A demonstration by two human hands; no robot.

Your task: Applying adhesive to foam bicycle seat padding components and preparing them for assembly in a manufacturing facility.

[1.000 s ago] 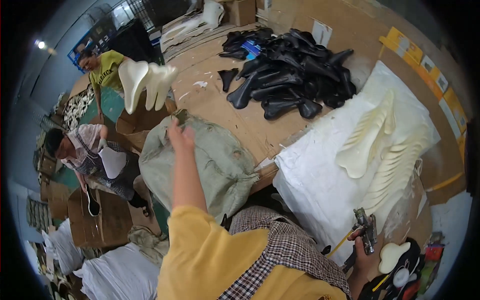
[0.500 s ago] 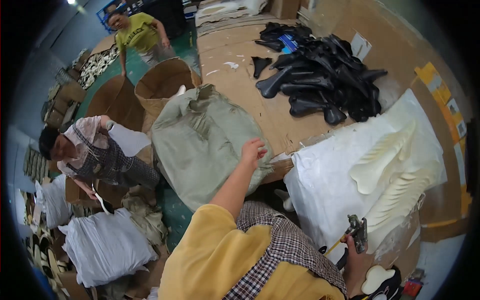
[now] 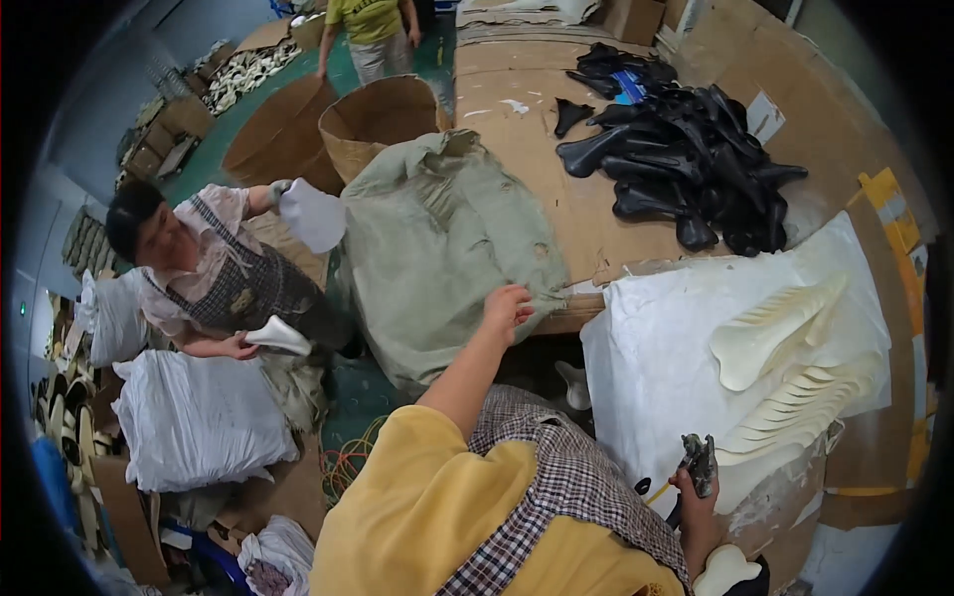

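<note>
Head view: left hand point(image 3: 507, 306) is reaching out from the yellow sleeve, fingers curled and gripping the near edge of the grey-green sack point(image 3: 442, 253), which is lying slumped over the edge of the cardboard-topped table point(image 3: 556, 189) at approx 12 o'clock from the hand. Right hand point(image 3: 696, 497) is sitting low at approx 5 o'clock in the pic, clenched round a grey metal hand tool point(image 3: 700, 460), tool pointing up. Just past it, a row of cream saddle-shaped foam pads point(image 3: 785, 368) is lying fanned on a white sheet point(image 3: 646, 368), approx 3 o'clock. A pile of black saddle shells point(image 3: 686, 159) is resting on the table at approx 1 o'clock, well apart from both hands. At 9 o'clock a co-worker in a checked apron point(image 3: 238, 288) is crouching w/ a white pad piece in each hand. Two round cardboard drums point(image 3: 378, 119) are standing at 11 o'clock beside the sack, w/ another person in a green top point(image 3: 373, 25) behind them. Stuffed white sacks point(image 3: 194, 422) are lying on the floor at approx 8 o'clock.
</note>
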